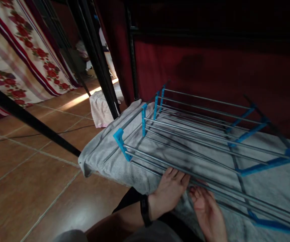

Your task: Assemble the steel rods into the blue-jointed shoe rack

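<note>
Several shoe-rack shelves of silver metal rods [197,134] with blue plastic end pieces [121,143] lie stacked on a grey towel [104,148]. My left hand [169,191], with a black band on the wrist, rests palm down at the near edge of the rods, its fingers reaching under the nearest rods. My right hand [208,208] lies beside it, palm turned up, its fingertips hidden beneath the same rods. Whether either hand grips a rod is hidden.
The towel lies on a brown tiled floor [34,188]. Black metal poles [31,122] slant across the left. A floral curtain [16,53] hangs at far left, a dark red cloth wall [210,67] stands behind, and a small pale cloth [99,107] lies on the floor.
</note>
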Demonstrator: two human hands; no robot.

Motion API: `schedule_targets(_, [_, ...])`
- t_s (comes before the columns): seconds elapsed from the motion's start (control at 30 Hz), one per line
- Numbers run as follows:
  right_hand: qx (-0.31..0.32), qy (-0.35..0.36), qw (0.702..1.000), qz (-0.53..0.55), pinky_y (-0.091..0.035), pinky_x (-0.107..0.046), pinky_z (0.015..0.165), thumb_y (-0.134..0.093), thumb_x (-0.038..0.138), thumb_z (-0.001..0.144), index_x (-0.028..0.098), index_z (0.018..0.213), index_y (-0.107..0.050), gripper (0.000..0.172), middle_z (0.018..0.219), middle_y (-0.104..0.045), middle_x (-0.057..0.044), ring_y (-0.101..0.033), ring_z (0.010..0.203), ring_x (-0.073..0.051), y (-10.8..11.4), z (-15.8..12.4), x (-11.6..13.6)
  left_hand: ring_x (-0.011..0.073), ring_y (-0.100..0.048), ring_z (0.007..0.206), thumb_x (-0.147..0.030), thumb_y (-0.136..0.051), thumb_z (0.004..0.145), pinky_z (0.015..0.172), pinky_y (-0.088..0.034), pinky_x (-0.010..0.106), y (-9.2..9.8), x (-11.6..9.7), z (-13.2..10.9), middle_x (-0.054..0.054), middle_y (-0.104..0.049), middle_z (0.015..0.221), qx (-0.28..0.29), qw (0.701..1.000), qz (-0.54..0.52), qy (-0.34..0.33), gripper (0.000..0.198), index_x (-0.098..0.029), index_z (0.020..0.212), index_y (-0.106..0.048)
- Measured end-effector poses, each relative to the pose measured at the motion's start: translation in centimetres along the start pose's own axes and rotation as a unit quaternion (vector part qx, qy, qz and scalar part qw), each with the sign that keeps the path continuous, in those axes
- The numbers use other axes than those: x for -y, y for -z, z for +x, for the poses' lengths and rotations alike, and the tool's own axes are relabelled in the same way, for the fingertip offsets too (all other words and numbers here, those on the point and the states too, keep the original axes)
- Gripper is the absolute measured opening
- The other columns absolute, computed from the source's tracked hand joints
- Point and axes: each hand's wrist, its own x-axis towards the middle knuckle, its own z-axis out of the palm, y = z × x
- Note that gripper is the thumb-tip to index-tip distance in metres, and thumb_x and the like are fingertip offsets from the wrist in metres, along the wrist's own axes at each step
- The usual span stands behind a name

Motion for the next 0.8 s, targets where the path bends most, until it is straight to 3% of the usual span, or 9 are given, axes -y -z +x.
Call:
schedule_targets(0.1, [-0.025,-0.012,1.0,-0.007,-0.061,-0.031,0.083,-0.086,0.037,0.065,0.027,0.085,-0.076,0.024,0.095,-0.076,0.0,-0.072,0.087,-0.018,-0.1,0.2,0.0,0.0222,-0.058,0.115,-0.02,-0.041,0.099,0.107,-0.042,0.04,0.3,1.7,-2.9,0.006,-0.066,0.123,-0.074,0.996,-0.038,0.028,0.037,-0.025,0.133,-0.055])
schedule_targets(0.23, [-0.051,-0.012,0.998,-0.021,-0.061,-0.029,0.084,-0.09,0.037,0.06,0.026,0.082,-0.077,0.028,0.094,-0.077,0.0,-0.073,0.088,-0.018,0.4,0.3,0.3,0.0245,-0.062,0.1,-0.022,-0.045,0.098,0.09,-0.05,0.042,1.0,5.3,-7.2,0.008,-0.069,0.109,-0.186,0.97,-0.095,0.123,0.029,-0.029,0.118,-0.065])
schedule_targets(0.3, [-0.063,-0.016,0.998,-0.014,-0.062,-0.027,0.083,-0.091,0.037,0.059,0.025,0.078,-0.077,0.027,0.09,-0.077,-0.001,-0.074,0.087,-0.018,0.5,0.4,0.3,0.0254,-0.062,0.097,-0.025,-0.051,0.096,0.086,-0.051,0.043,1.5,7.7,-8.7,0.008,-0.066,0.101,-0.286,0.928,-0.117,0.207,0.019,-0.027,0.105,-0.067])
schedule_targets(0.43, [-0.057,-0.009,0.998,-0.014,-0.06,-0.022,0.084,-0.09,0.036,0.062,0.024,0.077,-0.076,0.024,0.087,-0.077,-0.001,-0.074,0.089,-0.016,0.5,0.8,0.0,0.0227,-0.059,0.098,-0.032,-0.059,0.091,0.086,-0.049,0.038,2.1,12.7,-9.9,0.005,-0.061,0.098,-0.458,0.805,-0.154,0.344,0.011,-0.023,0.097,-0.062])
schedule_targets(0.53, [-0.058,-0.007,0.998,-0.024,-0.06,-0.02,0.085,-0.089,0.036,0.063,0.024,0.077,-0.076,0.023,0.085,-0.077,0.0,-0.074,0.088,-0.016,0.4,1.0,-0.3,0.0232,-0.059,0.108,-0.036,-0.062,0.087,0.091,-0.049,0.039,1.8,15.3,-9.9,0.007,-0.062,0.111,-0.466,0.766,-0.232,0.377,0.027,-0.022,0.109,-0.057])
schedule_targets(0.63, [-0.058,-0.008,0.998,-0.018,-0.06,-0.02,0.085,-0.089,0.034,0.064,0.023,0.077,-0.076,0.022,0.083,-0.077,-0.001,-0.074,0.087,-0.016,0.2,0.9,-0.2,0.0242,-0.06,0.113,-0.038,-0.063,0.085,0.1,-0.047,0.043,1.5,16.2,-9.5,0.009,-0.064,0.119,-0.435,0.771,-0.297,0.359,0.036,-0.021,0.117,-0.057])
schedule_targets(0.8, [-0.069,0.006,0.998,0.004,-0.061,-0.02,0.082,-0.091,0.031,0.061,0.022,0.072,-0.075,0.022,0.081,-0.077,-0.002,-0.075,0.082,-0.016,-0.5,0.7,0.6,0.024,-0.064,0.109,-0.039,-0.067,0.083,0.103,-0.048,0.045,1.5,16.0,-8.3,0.011,-0.067,0.12,-0.454,0.768,-0.301,0.337,0.046,-0.02,0.123,-0.059])
